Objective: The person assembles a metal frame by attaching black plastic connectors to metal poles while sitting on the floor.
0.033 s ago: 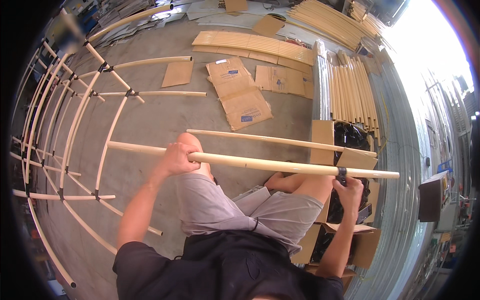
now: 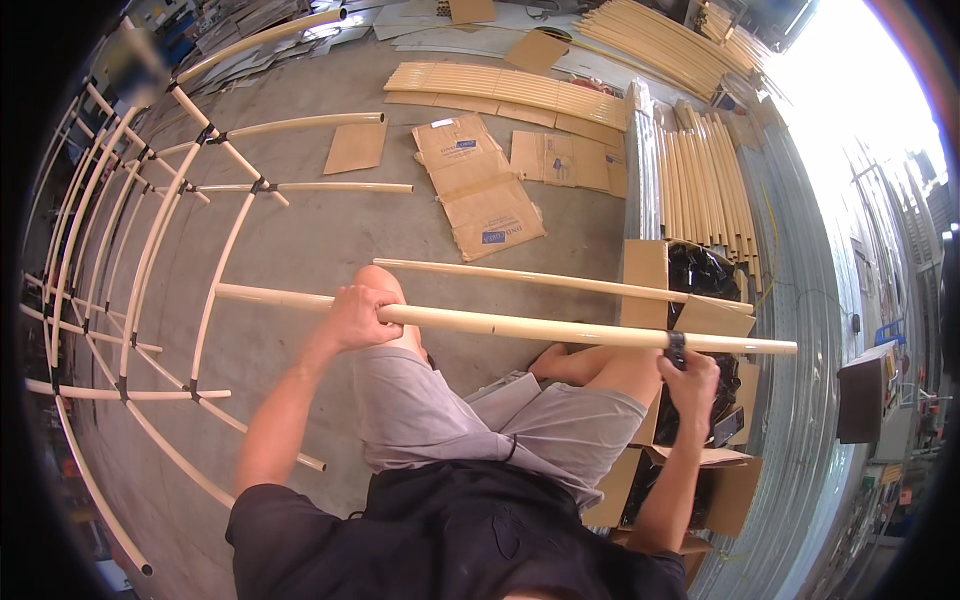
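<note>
A long cream-coloured pipe (image 2: 540, 329) lies level across the view above my lap. My left hand (image 2: 362, 317) is wrapped round it over my left knee. Towards the pipe's right end, a black pipe clamp (image 2: 676, 347) sits around it. My right hand (image 2: 692, 384) grips this clamp from below, thumb and fingers closed on it. Just beyond, a second cream pipe (image 2: 560, 281) runs roughly parallel, its right end over an open cardboard box.
On the left stands a frame of joined cream pipes (image 2: 205, 290) with black clamps. Open cardboard boxes (image 2: 645, 270) with black parts stand at my right. Flattened cardboard (image 2: 478, 190) lies on the floor ahead. Bundled cream pipes (image 2: 708, 185) and grey metal lengths (image 2: 790, 400) line the right side.
My right hand and the black clamp have shifted slightly left along the pipe. My left hand keeps its place.
</note>
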Action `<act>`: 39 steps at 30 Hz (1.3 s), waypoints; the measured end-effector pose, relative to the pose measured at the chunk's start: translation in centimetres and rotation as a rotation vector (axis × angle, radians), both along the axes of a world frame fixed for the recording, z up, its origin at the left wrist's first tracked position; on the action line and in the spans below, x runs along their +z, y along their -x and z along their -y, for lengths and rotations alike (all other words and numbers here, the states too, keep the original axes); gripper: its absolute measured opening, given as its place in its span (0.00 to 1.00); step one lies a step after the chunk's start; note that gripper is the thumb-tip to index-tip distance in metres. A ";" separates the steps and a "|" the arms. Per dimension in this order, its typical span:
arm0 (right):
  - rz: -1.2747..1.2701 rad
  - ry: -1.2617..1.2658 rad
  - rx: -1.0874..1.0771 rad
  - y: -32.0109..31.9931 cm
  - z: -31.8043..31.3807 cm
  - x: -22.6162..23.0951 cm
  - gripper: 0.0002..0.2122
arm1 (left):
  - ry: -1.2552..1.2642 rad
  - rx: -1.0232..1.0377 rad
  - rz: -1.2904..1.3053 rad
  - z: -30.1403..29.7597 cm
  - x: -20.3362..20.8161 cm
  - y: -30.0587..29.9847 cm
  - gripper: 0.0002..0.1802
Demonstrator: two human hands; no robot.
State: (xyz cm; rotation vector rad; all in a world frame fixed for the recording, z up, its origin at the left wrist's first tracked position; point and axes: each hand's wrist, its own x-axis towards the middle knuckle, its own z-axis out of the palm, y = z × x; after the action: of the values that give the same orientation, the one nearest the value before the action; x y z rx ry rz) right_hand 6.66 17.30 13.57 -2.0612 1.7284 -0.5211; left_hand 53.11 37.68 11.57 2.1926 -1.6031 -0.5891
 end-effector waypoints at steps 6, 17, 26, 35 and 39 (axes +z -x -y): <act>-0.018 0.074 0.085 -5.8 -2.2 -5.4 0.17 | -0.015 0.006 -0.054 -2.6 -1.7 -0.7 0.14; 0.198 0.052 0.095 -8.2 -5.4 -5.7 0.11 | 0.198 -0.208 0.374 -2.9 -3.5 -1.6 0.12; 0.063 0.300 0.217 -9.4 -6.9 -4.7 0.11 | 0.094 -0.154 0.497 -3.1 -4.2 -2.3 0.12; 0.066 -0.025 0.138 -9.7 -8.2 -7.5 0.13 | 0.108 -0.462 0.077 8.4 -6.9 17.6 0.20; -0.036 0.090 0.132 -10.3 -9.6 -6.6 0.14 | 0.096 -0.417 -0.017 10.0 -10.2 20.3 0.17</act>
State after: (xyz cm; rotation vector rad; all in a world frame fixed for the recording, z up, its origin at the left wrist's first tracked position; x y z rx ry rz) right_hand 16.94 26.93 6.96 -2.2416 1.6017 -0.5331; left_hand 32.85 27.72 1.37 1.7871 -2.0502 -0.6255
